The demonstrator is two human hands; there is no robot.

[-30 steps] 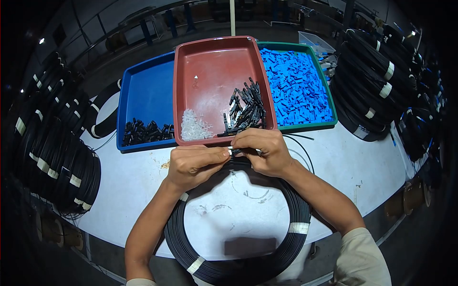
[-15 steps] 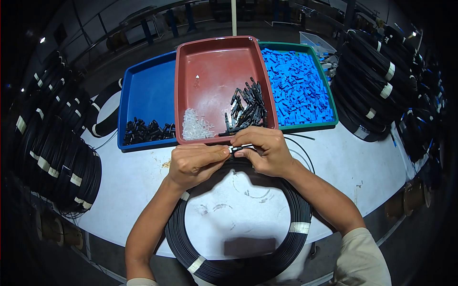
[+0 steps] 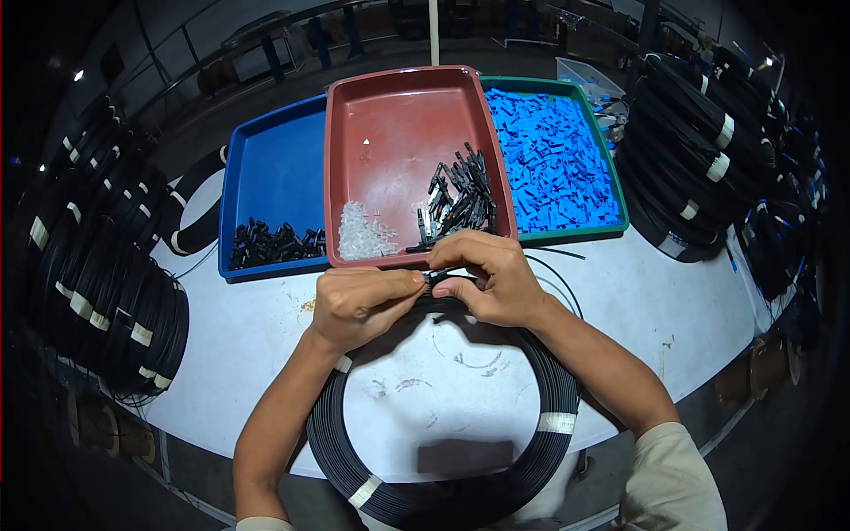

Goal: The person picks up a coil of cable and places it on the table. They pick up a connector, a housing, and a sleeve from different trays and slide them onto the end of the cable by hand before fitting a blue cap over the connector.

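A white table (image 3: 239, 354) fills the middle of the scene, its near edge curving toward the person. Stacked black coils (image 3: 124, 301) stand at the far left, and more coils (image 3: 695, 159) are piled on the right. The next largest thing is a single cable coil (image 3: 328, 416), a black ring at the near middle of the table, bound in places with pale tape (image 3: 556, 423). Beyond it three trays sit side by side: a red tray (image 3: 390, 115) in the middle, a blue tray (image 3: 279, 159) on the left and a green tray (image 3: 615, 199) on the right. Blue pieces (image 3: 553, 164) cover the green tray's floor, dark connectors (image 3: 460, 195) lie in the red tray's near right corner, black parts (image 3: 274, 246) in the blue tray's near end, and clear pieces (image 3: 361, 232) in the red tray's near left corner. The left hand (image 3: 359, 305) and the right hand (image 3: 496, 279) meet over the far side of the ring, in front of the red tray. Each has thumb and fingers closed on a small dark part (image 3: 433, 279) between them, which seems to be a connector, though the fingers hide most of it.
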